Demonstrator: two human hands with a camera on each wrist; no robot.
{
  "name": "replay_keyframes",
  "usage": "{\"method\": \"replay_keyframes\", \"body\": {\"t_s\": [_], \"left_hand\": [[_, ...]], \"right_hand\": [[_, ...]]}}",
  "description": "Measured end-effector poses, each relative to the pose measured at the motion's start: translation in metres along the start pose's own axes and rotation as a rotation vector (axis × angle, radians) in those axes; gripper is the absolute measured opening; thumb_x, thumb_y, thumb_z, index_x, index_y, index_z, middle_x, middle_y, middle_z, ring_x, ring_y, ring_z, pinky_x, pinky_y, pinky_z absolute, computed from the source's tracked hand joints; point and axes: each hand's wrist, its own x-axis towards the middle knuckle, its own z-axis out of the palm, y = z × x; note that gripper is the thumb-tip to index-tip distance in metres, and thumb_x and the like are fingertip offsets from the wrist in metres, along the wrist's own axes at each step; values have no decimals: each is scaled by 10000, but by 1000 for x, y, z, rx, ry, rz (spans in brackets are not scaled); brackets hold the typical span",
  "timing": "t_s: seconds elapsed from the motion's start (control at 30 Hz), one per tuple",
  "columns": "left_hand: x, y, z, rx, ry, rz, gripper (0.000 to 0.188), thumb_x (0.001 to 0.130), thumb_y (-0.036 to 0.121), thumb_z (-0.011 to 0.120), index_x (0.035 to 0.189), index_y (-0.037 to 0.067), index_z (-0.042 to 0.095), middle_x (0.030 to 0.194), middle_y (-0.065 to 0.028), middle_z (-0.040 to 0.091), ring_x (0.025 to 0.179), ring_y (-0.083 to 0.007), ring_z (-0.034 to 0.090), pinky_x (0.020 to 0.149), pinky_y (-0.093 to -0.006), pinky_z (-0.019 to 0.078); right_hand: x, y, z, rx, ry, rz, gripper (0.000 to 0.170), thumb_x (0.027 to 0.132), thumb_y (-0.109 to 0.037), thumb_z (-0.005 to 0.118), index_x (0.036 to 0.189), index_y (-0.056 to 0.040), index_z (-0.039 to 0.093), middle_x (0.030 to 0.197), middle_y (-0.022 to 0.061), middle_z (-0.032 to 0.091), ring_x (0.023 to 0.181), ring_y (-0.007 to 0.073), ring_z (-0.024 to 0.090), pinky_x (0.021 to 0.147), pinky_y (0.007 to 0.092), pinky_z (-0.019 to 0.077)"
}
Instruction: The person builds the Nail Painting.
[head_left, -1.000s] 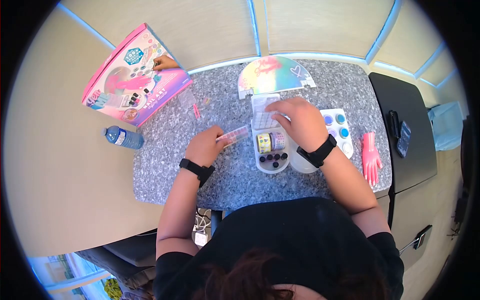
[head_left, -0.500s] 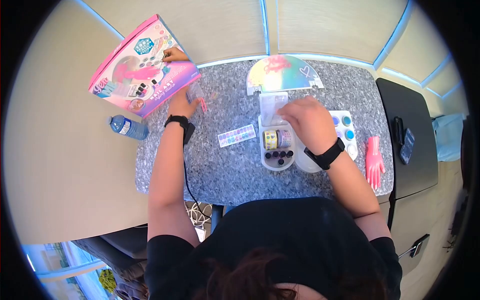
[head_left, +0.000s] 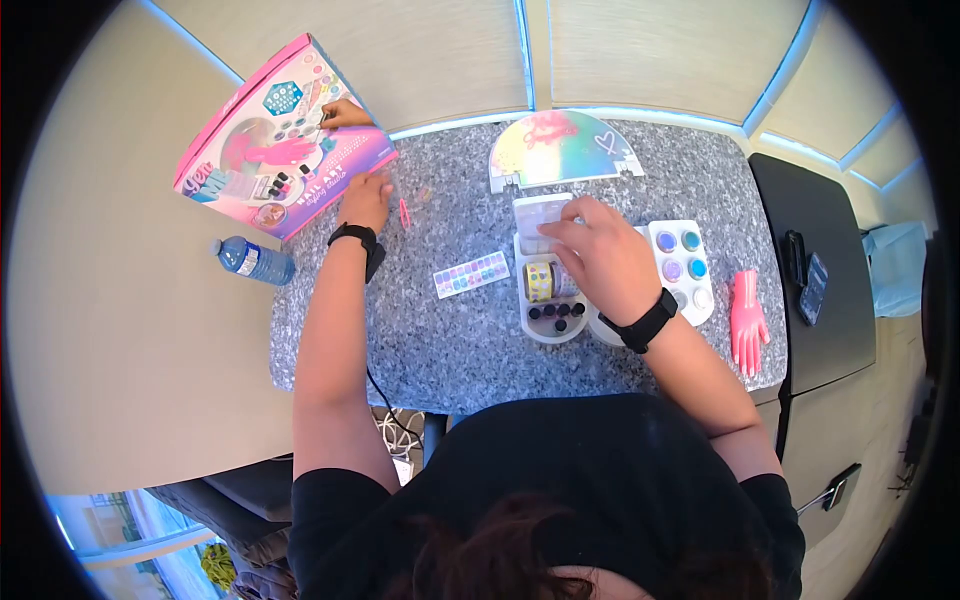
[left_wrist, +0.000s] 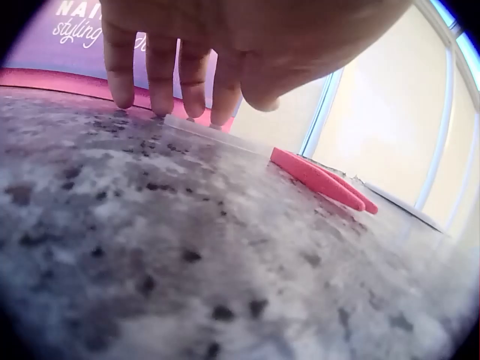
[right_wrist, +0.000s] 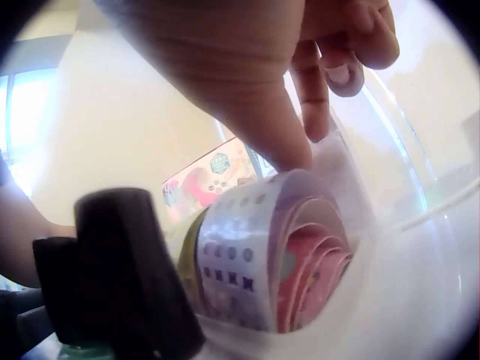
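In the head view my left hand (head_left: 367, 198) reaches to the foot of the nail art box (head_left: 290, 140). Its fingers point straight down at a thin clear plastic piece (left_wrist: 214, 135) on the table, beside pink tweezers (left_wrist: 319, 180). My right hand (head_left: 612, 258) pinches the edge of a clear plastic tray (head_left: 535, 212) at the back of the white organizer (head_left: 530, 328). Just under the right thumb stand patterned sticker rolls (right_wrist: 236, 259), one yellow roll (head_left: 538, 283) among them. Several black-capped bottles (head_left: 562, 325) sit in front of the rolls.
A nail sticker sheet (head_left: 471, 275) lies flat between the hands. Beyond the organizer is a rainbow half-round panel (head_left: 565, 150). To the right are a palette of coloured pots (head_left: 698, 308) and a pink model hand (head_left: 747, 325). A water bottle (head_left: 253, 261) stands at the left edge.
My left hand has let go of the sticker sheet, laid it on the table and moved left to the box. The right hand has stayed by the organizer while the clear tray shifted slightly.
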Motion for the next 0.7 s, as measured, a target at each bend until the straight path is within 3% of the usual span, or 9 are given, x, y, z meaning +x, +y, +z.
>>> {"method": "replay_keyframes", "body": {"t_s": [0.13, 0.2, 0.33, 0.43, 0.5, 0.63, 0.7], "left_hand": [[-2, -7, 0, 75, 131, 134, 409, 988, 222, 840, 1351, 92, 701, 1485, -210, 664, 1410, -424, 609, 1193, -495, 488], [-4, -7, -8, -75, -55, 84, 428, 937, 221, 896, 1289, 84, 694, 1417, -192, 693, 1374, -411, 635, 1172, -485, 496], [-16, -4, -18, -107, -64, 102, 548, 875, 217, 954, 1336, 84, 688, 1379, -163, 710, 1342, -361, 660, 1142, -462, 514], [-25, 5, -30, -173, -37, 39, 594, 836, 239, 979, 1344, 88, 712, 1334, -186, 736, 1320, -354, 685, 1114, -476, 540], [-26, 10, -40, -197, -244, -170, 628, 805, 212, 1008, 1350, 68, 732, 1255, -120, 771, 1191, -293, 717, 1066, -441, 566], [-36, 7, -34, -155, -104, -90, 653, 788, 236, 1020, 1356, 65, 748, 1280, -136, 788, 1202, -316, 735, 1076, -453, 570], [-41, 6, -30, -54, -16, -65, 746, 749, 273, 1043, 1399, 77, 735, 1370, -157, 771, 1282, -329, 723, 1104, -460, 562]], "right_hand": [[-2, 2, -1, 47, 10, -24, 262, 915, -70, 775, 1164, -135, 825, 1153, 70, 699, 1082, 324, 714, 917, 451, 604], [-2, 6, -1, 54, 14, -35, 239, 929, -83, 775, 1159, -134, 813, 1158, 74, 699, 1091, 321, 716, 918, 453, 603], [-6, 11, -1, 39, 28, -49, 220, 937, -92, 778, 1151, -132, 806, 1155, 71, 701, 1086, 318, 719, 908, 451, 606], [-9, 12, -3, 45, 58, -55, 223, 936, -95, 783, 1155, -133, 803, 1145, 64, 705, 1079, 315, 721, 893, 448, 609], [-9, 11, -4, 47, 67, -55, 218, 936, -99, 789, 1151, -130, 802, 1138, 60, 708, 1074, 315, 722, 884, 447, 611], [-11, 12, -5, 56, 73, -57, 217, 935, -98, 792, 1150, -128, 801, 1144, 60, 712, 1067, 315, 723, 885, 448, 611], [-11, 12, -7, 45, 63, -59, 212, 938, -97, 790, 1148, -126, 801, 1146, 64, 716, 1066, 318, 723, 886, 451, 611]]}}
